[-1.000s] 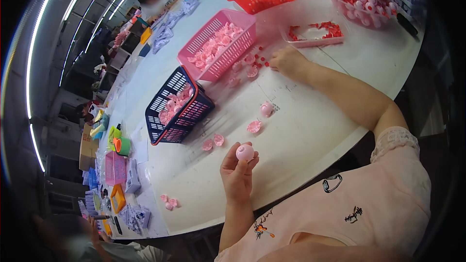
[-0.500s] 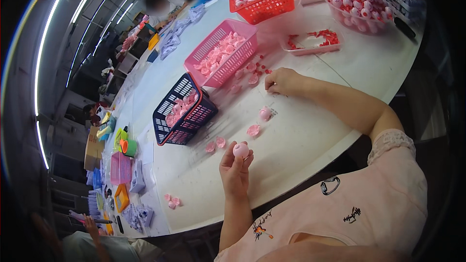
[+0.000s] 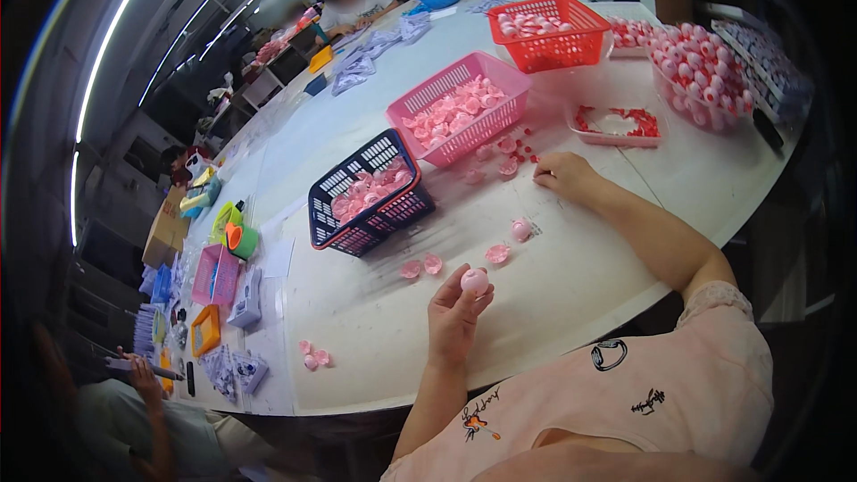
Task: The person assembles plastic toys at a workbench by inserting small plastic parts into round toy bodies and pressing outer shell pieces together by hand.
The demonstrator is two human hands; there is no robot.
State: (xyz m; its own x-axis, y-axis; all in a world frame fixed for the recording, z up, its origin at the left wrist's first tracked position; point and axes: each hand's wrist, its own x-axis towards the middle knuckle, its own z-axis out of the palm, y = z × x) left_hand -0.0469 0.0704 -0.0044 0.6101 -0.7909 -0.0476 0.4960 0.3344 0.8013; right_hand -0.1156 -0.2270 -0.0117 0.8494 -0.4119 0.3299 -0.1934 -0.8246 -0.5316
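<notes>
My left hand is closed around a smooth pale pink ball with a small hole in its upper side, held up above the near table edge. My right hand rests low over the table with curled fingers, beside several small red pieces and pink petal-like shells. Whatever its fingertips pinch, if anything, is hidden. Between the hands lie another pink ball and a ruffled pink cup. Two more pink cups sit left of my raised hand.
A navy basket and a pink basket hold pink shells. Beyond stand a red basket, a clear tray of red pieces and a bowl heaped with balls. Co-workers sit at the far side and lower left.
The whole view has shifted, so the table's things appear further right. My right fingertips are slightly nearer the red pieces. My left hand still holds the pink ball.
</notes>
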